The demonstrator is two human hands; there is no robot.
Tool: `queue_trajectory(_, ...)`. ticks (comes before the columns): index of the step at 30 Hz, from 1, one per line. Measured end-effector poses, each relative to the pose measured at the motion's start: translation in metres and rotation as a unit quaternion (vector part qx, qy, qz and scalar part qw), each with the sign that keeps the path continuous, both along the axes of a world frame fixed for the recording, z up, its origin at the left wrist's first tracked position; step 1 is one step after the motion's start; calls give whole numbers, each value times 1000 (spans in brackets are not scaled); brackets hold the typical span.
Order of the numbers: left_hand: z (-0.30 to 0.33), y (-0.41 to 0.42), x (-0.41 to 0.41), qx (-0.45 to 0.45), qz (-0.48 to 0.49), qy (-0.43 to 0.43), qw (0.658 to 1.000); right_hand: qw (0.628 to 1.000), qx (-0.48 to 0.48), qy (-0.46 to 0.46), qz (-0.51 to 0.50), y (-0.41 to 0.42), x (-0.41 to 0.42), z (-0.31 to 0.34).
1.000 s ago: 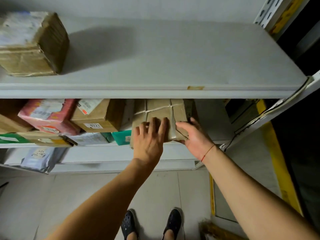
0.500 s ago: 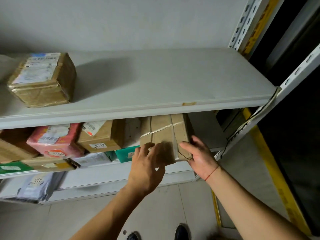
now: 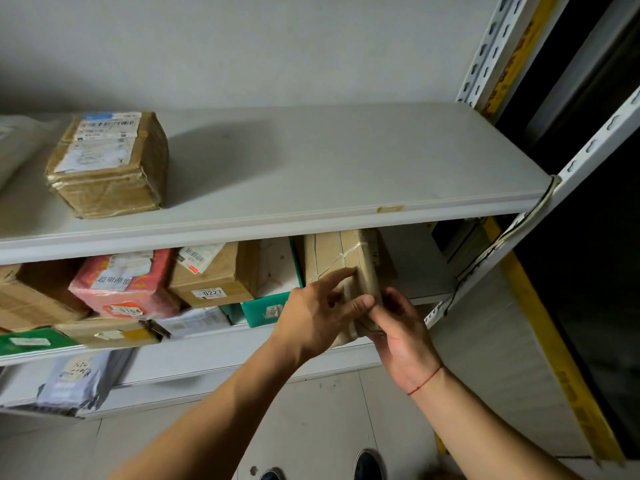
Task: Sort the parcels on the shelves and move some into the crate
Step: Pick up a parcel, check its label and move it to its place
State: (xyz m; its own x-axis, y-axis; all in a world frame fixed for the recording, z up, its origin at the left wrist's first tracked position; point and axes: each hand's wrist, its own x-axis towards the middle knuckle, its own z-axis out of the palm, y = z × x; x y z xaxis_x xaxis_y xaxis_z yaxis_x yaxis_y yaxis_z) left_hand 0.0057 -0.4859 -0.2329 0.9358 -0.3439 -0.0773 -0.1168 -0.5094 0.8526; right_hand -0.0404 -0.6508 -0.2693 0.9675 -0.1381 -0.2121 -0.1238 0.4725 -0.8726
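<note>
The top shelf (image 3: 311, 168) is the biggest thing I see, a wide grey board, and on its left part stands one taped brown box (image 3: 107, 164) with white labels. The rest of this board carries nothing that I can see. Under it is the middle shelf (image 3: 214, 344), full of parcels on the left: a red box (image 3: 124, 282), a brown box marked 0227 (image 3: 214, 275), and a green box (image 3: 265, 311) lying low beside it.

The parcel I work on is the tied brown box (image 3: 346, 265) at the right end of the middle shelf. Compared with one second ago it has turned: then its broad face looked toward me and both hands lay flat on it, now a narrow side shows and its near lower corner hangs past the shelf edge. My left hand (image 3: 318, 317) holds the near face, thumb pressed at the corner, forefinger stretched along the cardboard. My right hand (image 3: 398, 327) has its grip closed around the lower right corner, fingers curled under it.

I judge the box is coming out of the shelf, so the next step is probably to carry it to the crate, which is not in view. The grip on one corner looks small for a box of this kind; it may slip.
</note>
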Motion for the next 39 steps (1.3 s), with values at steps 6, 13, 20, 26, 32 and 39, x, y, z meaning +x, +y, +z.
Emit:
queue_trajectory(6,15,0,-1,-33,46,64,996,998,-59,-15,-14,11,-19,-1)
queue_trajectory(13,15,5,-1,-49,65,89,993,989,-137,-38,28,24,-41,16)
queue_trajectory(20,-4,34,-6,-273,44,194,941,967,-223,-37,118,7,-39,-2)
queue_trajectory(26,-37,50,-17,-448,94,311,833,936,-302,162,78,-20,-11,-34)
queue_trajectory(32,-76,84,-7,-467,97,378,794,964,-65,217,137,-58,-1,-39)
queue_trajectory(39,-92,112,1,-260,75,334,903,962,-162,189,114,-66,0,-50)
